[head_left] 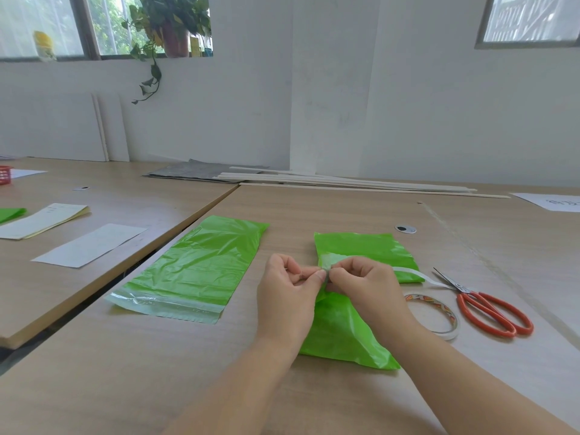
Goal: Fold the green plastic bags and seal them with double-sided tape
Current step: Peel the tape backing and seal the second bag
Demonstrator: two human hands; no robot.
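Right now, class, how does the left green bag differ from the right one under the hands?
The left bag lies flat and unfolded; the right bag is folded. The left bag is untouched; the left hand and right hand pinch a tape strip at the right bag. Both are green plastic.

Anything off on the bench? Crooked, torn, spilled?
Nothing torn or spilled. The folded green bag looks crooked: near and far halves don't line up. A loose white tape strip trails off its right edge toward the scissors. Both the left hand and right hand pinch it at the fold.
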